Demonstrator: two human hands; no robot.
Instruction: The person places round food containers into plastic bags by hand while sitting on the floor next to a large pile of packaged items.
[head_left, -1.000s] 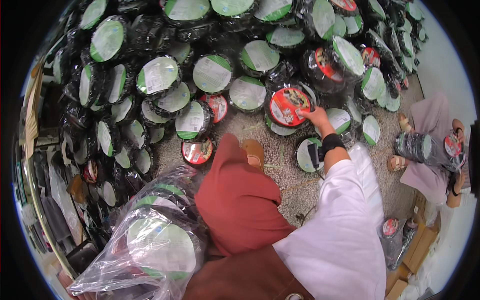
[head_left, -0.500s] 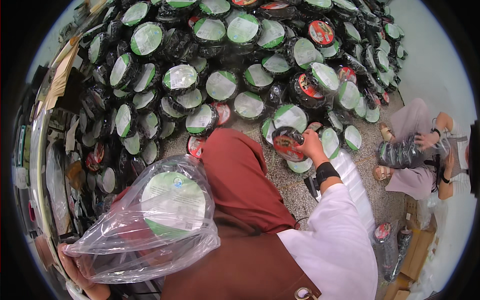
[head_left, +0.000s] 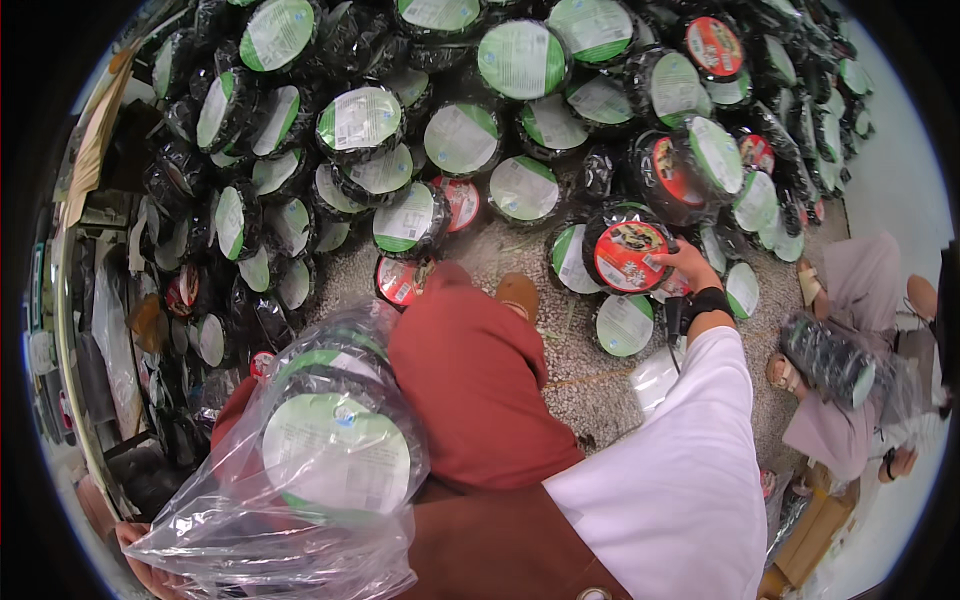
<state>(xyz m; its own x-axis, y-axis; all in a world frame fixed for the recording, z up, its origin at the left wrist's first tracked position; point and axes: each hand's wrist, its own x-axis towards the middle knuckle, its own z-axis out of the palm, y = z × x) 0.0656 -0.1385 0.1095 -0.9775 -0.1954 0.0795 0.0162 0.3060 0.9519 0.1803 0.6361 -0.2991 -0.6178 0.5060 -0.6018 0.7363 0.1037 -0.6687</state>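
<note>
My left hand (head_left: 140,552), at the lower left, is closed on the gathered edge of a clear plastic bag (head_left: 235,510). In the bag, by my left leg, lie round black-rimmed packs (head_left: 340,450) one behind the other, with green-and-white labels. My right hand (head_left: 688,268) reaches forward and grips the right edge of a round pack (head_left: 630,252) with a red picture label, thumb over its face. Under and beside that pack are a green-and-white labelled pack (head_left: 577,262) and another one (head_left: 624,325) on the floor.
A large heap of similar film-wrapped packs (head_left: 462,138) fills the far side. At the right sits another person (head_left: 850,290) with a bagged row of black packs (head_left: 828,358) in their lap. Cardboard (head_left: 818,535) lies at the lower right, and shelving (head_left: 75,330) runs along the left.
My right hand has moved forward and right. The red label at it, tilted and blurred before, now faces up. The bag shows more of a second pack. The other person's hands have left the row of packs.
</note>
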